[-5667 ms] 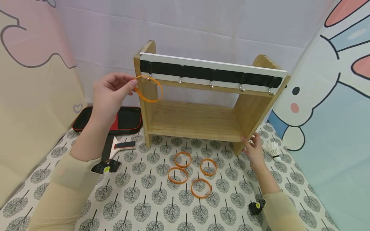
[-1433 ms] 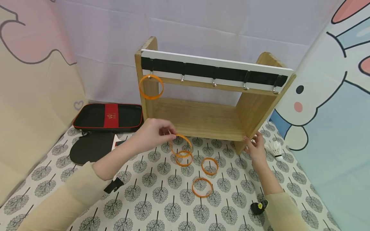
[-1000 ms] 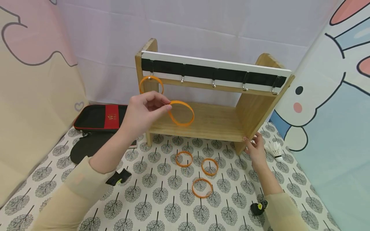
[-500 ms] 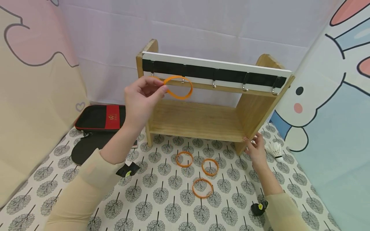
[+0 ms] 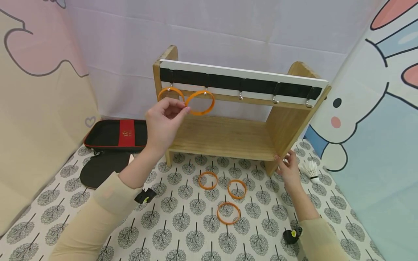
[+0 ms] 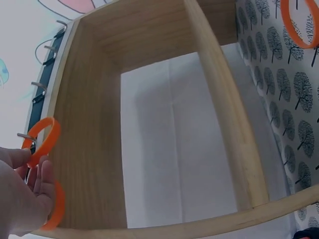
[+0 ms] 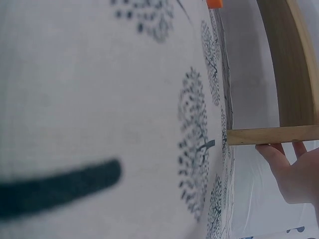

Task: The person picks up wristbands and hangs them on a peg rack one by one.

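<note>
My left hand (image 5: 164, 119) pinches an orange ring (image 5: 200, 114) by its left edge between thumb and fingertips. The ring surrounds the tip of the second hook (image 5: 205, 92) from the left; the left wrist view shows a metal hook (image 6: 26, 137) reaching through the ring (image 6: 51, 138). A second orange ring (image 5: 171, 88) hangs on the leftmost hook, partly behind the left hand. Low on the wooden rack's right side panel (image 5: 285, 125), my right hand (image 5: 289, 172) rests its fingertips against the outer side, also seen in the right wrist view (image 7: 296, 172).
Three orange rings (image 5: 228, 213) lie on the tree-patterned cloth before the rack. Several hooks line the black strip (image 5: 225, 80). A black case with a red band (image 5: 126, 133) and a dark paddle (image 5: 102, 168) lie left. A shuttlecock (image 5: 310, 170) lies right.
One ring was hung on the leftmost hook. The left hand then picked another ring off the cloth and raised it to the second hook. The right hand stayed at the rack's side.
</note>
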